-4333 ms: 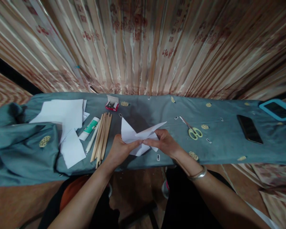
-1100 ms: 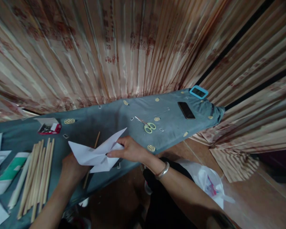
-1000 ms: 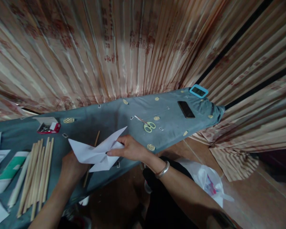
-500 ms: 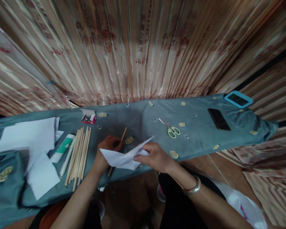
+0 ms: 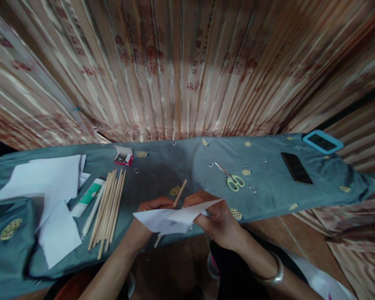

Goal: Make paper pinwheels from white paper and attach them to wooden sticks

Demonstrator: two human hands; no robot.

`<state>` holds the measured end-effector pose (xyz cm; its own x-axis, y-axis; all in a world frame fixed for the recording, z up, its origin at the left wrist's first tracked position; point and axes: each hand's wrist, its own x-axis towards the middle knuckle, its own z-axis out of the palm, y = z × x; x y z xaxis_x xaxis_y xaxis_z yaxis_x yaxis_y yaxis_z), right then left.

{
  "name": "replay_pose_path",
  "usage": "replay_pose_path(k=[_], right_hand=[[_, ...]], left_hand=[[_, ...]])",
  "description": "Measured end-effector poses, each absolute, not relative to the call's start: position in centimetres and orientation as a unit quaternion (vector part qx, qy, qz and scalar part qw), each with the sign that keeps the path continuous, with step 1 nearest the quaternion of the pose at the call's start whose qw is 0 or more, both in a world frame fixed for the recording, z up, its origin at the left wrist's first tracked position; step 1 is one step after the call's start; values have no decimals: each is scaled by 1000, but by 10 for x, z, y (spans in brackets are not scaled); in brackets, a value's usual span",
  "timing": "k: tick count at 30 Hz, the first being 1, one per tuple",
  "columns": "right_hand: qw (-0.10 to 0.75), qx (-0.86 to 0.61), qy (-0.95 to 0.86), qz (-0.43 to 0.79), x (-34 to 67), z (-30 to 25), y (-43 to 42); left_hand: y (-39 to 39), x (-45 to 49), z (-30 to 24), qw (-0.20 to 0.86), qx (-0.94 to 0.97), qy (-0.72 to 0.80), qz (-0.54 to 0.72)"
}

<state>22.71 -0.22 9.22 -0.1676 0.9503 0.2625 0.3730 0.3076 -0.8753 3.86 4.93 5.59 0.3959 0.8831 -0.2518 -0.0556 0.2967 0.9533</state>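
Folded paper (image 5: 171, 218) lies on my side of the wooden stick (image 5: 180, 192), long axis crosswise to its slant. Right of the stick, my right hand (image 5: 220, 221) pinches the paper; left of it, my left hand (image 5: 154, 204) grasps the stick. Can't tell if paper and stick touch.

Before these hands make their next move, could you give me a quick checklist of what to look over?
1. Folded paper held: ok, the right hand grips it.
2. Left hand on the wooden stick: ok, though the paper hides part of the grip.
3. Paper fastened to the stick: cannot tell, the spot is hidden.
4. Scissors away from the hands: ok, lying apart on the cloth.
5. Small red box open: ok, its lid is up and small things show inside.
6. Spare sticks gathered: ok, side by side left of the hands.
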Motion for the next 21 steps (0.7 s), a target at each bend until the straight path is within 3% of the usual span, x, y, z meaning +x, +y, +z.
replay_pose_path(k=[9,21], right_hand=[[469,-469,-714,223,224,93,-3],[461,-456,-736,197,226,97,-6]], left_hand=[[33,38,51,668,449,465,369],[26,45,41,742,268,484,378]])
